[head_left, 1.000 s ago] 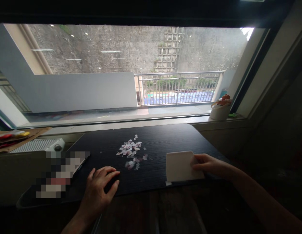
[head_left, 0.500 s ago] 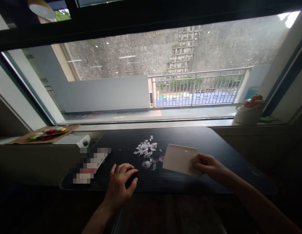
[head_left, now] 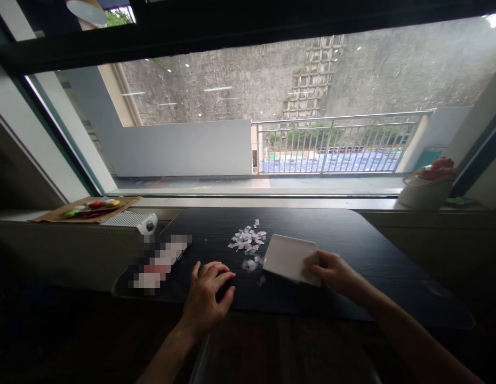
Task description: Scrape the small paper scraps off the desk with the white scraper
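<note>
My right hand (head_left: 332,269) grips a flat pale card or thin board (head_left: 286,257) by its right edge, thumb on the near side. The card is held at a slant close to the tabletop. Its left edge is right beside a heap of small white paper scraps (head_left: 247,239). A smaller clump of scraps (head_left: 252,263) lies just in front of the heap, some of it blurred. My left hand (head_left: 210,290) rests at the near edge of the table, fingers spread and slightly curled, holding nothing, to the left of the small clump.
The dark table (head_left: 352,298) stands against a window sill. A blurred-out flat object (head_left: 164,264) lies on its left side. Beyond it are a white heater (head_left: 146,223) and brown cardboard (head_left: 52,213) with colourful items. A white bucket (head_left: 422,193) sits on the sill at right.
The card has moved left toward the scraps, and the loose bits by its left edge have shifted or become covered. The whole view has swung slightly; my left hand stays open.
</note>
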`<state>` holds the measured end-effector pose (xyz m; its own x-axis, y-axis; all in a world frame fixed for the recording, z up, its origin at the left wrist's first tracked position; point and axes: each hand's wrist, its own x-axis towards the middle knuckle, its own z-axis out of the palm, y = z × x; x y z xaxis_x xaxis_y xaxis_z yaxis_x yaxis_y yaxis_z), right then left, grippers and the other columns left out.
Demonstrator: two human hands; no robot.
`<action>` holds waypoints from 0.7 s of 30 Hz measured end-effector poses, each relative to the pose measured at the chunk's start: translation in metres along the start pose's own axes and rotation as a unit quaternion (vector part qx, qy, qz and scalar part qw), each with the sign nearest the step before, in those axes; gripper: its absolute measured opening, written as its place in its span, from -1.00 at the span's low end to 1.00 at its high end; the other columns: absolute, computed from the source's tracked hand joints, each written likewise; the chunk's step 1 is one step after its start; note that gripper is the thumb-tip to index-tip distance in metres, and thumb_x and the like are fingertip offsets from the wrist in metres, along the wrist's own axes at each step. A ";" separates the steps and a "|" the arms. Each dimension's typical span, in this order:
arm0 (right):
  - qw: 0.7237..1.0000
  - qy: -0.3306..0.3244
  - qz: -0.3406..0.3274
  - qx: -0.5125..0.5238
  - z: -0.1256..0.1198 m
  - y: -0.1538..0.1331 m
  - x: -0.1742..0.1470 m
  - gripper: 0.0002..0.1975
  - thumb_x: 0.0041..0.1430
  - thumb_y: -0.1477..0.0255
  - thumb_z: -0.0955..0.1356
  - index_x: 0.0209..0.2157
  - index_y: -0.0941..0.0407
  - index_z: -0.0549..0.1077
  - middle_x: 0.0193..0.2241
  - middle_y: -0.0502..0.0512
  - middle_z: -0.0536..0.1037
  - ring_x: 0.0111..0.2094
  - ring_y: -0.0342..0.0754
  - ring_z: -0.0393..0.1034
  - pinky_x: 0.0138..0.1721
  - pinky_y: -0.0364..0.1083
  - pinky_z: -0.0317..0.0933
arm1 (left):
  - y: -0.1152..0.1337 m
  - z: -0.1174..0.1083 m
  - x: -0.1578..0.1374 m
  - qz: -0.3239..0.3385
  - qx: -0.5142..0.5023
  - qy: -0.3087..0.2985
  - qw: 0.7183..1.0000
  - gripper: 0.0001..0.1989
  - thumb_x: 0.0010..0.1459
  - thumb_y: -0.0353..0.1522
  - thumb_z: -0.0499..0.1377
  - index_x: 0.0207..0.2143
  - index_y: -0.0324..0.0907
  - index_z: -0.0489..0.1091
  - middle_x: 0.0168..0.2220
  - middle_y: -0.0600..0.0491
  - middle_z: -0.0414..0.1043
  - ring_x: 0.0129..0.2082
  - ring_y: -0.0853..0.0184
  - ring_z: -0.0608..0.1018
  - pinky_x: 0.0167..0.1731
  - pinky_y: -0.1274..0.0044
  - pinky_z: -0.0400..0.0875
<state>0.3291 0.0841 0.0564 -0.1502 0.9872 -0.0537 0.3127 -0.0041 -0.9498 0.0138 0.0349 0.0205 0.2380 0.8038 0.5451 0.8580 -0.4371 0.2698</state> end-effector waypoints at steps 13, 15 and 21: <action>0.993 -0.095 0.063 0.028 0.018 -0.015 -0.021 -0.77 -0.25 0.39 0.39 -0.45 0.18 0.51 -0.44 0.11 0.62 -0.38 0.07 0.50 -0.38 -0.05 0.33 | 0.002 0.000 0.001 -0.005 -0.003 -0.005 1.000 -0.79 0.08 -0.37 0.11 -0.21 -0.04 0.44 -0.18 0.04 0.45 -0.05 0.15 0.44 0.13 -0.03 -0.02; 0.991 -0.106 0.072 0.037 0.021 -0.020 -0.023 -0.77 -0.26 0.39 0.39 -0.45 0.18 0.51 -0.44 0.11 0.62 -0.38 0.06 0.49 -0.40 -0.06 0.32 | 0.002 0.000 0.001 -0.004 -0.003 -0.006 1.000 -0.79 0.08 -0.37 0.11 -0.21 -0.05 0.44 -0.18 0.04 0.45 -0.05 0.15 0.44 0.13 -0.03 -0.02; 0.982 -0.165 0.071 0.061 0.019 -0.025 -0.031 -0.76 -0.22 0.41 0.41 -0.41 0.19 0.51 -0.41 0.11 0.63 -0.31 0.08 0.50 -0.32 -0.05 0.33 | 0.003 0.000 0.001 -0.004 -0.006 -0.009 1.000 -0.79 0.09 -0.37 0.10 -0.21 -0.05 0.43 -0.18 0.03 0.45 -0.04 0.15 0.43 0.12 -0.04 -0.03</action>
<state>0.3085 0.0511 0.0760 -0.4156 0.8697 -0.2663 0.2404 -0.1773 -0.9543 0.0164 0.0341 0.0222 0.2386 0.8143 0.5292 0.8544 -0.4350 0.2841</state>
